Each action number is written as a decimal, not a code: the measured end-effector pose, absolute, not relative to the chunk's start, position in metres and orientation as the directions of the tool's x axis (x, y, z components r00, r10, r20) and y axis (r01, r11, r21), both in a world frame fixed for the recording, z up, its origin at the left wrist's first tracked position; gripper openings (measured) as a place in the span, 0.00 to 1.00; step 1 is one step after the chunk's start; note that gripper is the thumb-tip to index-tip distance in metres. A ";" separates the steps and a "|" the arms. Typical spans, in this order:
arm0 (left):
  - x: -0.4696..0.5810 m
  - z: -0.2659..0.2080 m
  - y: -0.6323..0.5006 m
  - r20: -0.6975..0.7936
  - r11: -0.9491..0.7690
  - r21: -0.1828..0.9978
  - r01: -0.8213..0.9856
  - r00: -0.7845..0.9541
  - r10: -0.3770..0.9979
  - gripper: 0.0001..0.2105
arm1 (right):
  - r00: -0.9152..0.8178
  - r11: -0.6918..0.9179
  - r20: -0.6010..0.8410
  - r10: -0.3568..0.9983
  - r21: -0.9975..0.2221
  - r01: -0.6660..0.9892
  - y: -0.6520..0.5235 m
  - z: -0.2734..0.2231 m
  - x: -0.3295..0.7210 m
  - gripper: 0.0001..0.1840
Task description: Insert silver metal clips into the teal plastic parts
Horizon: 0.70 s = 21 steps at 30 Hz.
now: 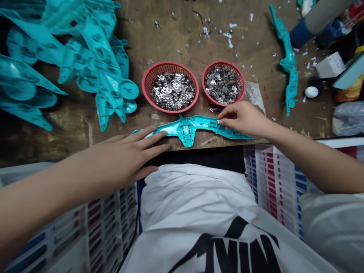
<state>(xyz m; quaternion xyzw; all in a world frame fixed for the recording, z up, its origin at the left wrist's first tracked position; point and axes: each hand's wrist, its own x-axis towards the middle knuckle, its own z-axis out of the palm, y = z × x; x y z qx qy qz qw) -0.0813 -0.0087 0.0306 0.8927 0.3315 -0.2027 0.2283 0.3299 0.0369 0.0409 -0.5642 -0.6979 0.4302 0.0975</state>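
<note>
Teal part (186, 131): lies along the near edge of the workbench (159, 41), ribbed side up, its middle bare between the two hands.
Left hand (129, 153): palm down, fingers extended and slightly apart, the longer ones resting over the part's left end; nothing is gripped.
Right hand (246, 119): thumb and forefinger together on a small pale piece (218, 121), at the part's right wing; the tapered right tip extends below and beyond the fingers.
Red baskets: the larger basket (144, 88) and smaller basket (243, 89), both holding metal clips (173, 91), stand just beyond the part.
Teal pile (93, 57): far left.
</note>
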 end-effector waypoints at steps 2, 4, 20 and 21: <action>-0.082 0.030 -0.008 -0.507 -0.671 0.279 0.687 0.699 0.504 0.34 | -0.363 0.058 -0.323 0.874 -0.671 0.739 0.037 0.042 0.329 0.11; -0.082 0.030 -0.008 -0.510 -0.675 0.269 0.687 0.696 0.505 0.34 | -0.378 0.124 -0.295 0.878 -0.622 0.774 0.037 0.043 0.329 0.14; -0.075 0.039 -0.011 -0.487 -0.671 0.277 0.688 0.703 0.519 0.31 | -0.415 0.233 -0.203 0.887 -0.578 0.782 0.028 0.036 0.326 0.13; -0.074 0.040 -0.011 -0.494 -0.680 0.252 0.689 0.695 0.522 0.32 | -0.418 0.239 -0.199 0.886 -0.578 0.780 0.028 0.035 0.326 0.13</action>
